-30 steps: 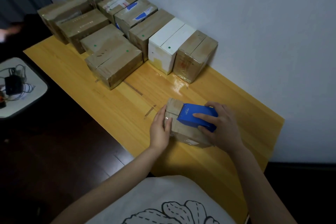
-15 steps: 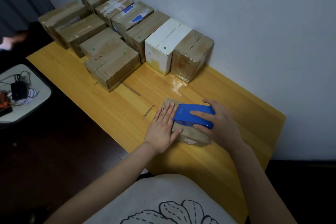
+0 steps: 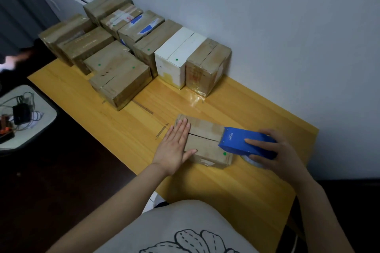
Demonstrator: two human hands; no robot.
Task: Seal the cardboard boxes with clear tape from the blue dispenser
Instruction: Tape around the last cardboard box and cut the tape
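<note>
The long wooden table [image 3: 257,187] runs along the wall, its near edge open to the dark floor. Sealed boxes [image 3: 123,80] crowd the far left half in rows, a white box [image 3: 176,61] among them against the wall. Bare wood lies between them and the lone cardboard box [image 3: 205,144], and more stretches right to the table's end. That box sits toward the near edge, flap seam facing up. The blue dispenser [image 3: 240,141] rests its front on the box's right end over the seam, its back overhanging past the box. The right hand [image 3: 277,154] grips it, fingers wrapped round its rear. The left hand [image 3: 174,146] presses flat, fingers straight, on the box's left end. A green dot [image 3: 224,153] sits just below the dispenser.
</note>
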